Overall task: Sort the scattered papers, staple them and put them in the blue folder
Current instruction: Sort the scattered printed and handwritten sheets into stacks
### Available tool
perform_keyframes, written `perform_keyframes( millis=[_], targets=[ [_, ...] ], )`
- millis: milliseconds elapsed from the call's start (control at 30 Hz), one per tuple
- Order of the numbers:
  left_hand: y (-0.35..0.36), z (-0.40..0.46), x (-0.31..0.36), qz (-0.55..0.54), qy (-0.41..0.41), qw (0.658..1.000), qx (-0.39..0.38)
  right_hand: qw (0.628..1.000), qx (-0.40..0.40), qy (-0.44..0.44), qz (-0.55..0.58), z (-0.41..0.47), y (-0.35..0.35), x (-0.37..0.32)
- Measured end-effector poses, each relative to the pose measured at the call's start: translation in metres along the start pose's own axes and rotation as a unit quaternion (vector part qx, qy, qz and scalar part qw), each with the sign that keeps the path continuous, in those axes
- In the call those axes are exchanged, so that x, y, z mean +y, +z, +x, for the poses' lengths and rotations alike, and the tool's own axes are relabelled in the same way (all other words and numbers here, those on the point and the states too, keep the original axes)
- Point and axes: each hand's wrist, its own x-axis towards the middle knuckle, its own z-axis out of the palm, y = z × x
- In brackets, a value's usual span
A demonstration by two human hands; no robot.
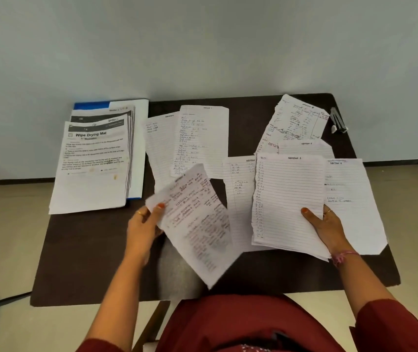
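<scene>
— Dark table [88, 252] against a pale wall, beige floor around it: what are the fingers doing?

— Left thumb [160, 206] is pinching the near-left corner of a handwritten sheet [197, 224], which is hanging tilted and blurred above the table. The left hand [143, 231] is curling round its edge. The right hand [328, 228] is gripping a lined stack headed "Section 1" [289, 199], thumb on top, fingers underneath.

— So which step?

— Sorting, I'd judge. Neither stapling nor filing is looking started.

— And the next move?

— Probably reading that sheet's section heading and matching it to a pile; it is too blurred for me to read.

— Where are the rest?

— Loose lined sheets [203, 141] are lying across the middle and right, overlapping. At far left the blue folder [91, 105] is lying mostly covered by a printed stack [93, 163], only its far edge showing. The stapler [338, 120] is sitting at the far right corner, well apart from both hands.

— Anything else?

— A red garment [241, 323] is filling the near edge.
</scene>
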Motion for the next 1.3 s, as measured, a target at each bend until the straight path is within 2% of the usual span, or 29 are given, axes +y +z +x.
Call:
perform_keyframes(
  millis=[67, 333, 567, 767, 1033, 1300],
  targets=[
    [-0.005, 0.008, 0.015, -0.044, 0.009, 0.999, -0.013, 1.000, -0.006, -0.012, 0.020, -0.004, 0.006, -0.008],
    [-0.011, 0.030, 0.059, -0.006, 0.073, 0.997, -0.016, 0.990, -0.098, -0.024, 0.097, -0.025, 0.047, -0.045],
    [-0.008, 0.034, 0.070, -0.007, 0.061, 0.998, -0.032, 0.975, -0.194, 0.001, 0.113, -0.042, 0.084, -0.064],
    [-0.007, 0.040, 0.059, 0.003, 0.042, 0.997, -0.060, 0.967, -0.231, 0.015, 0.104, -0.051, 0.118, -0.066],
    [0.003, 0.044, 0.037, -0.010, 0.000, 0.994, -0.107, 0.970, -0.226, 0.000, 0.085, -0.059, 0.138, -0.058],
    [0.021, 0.046, 0.023, -0.020, -0.040, 0.992, -0.117, 0.977, -0.203, -0.044, 0.046, -0.059, 0.136, -0.044]
  ],
)
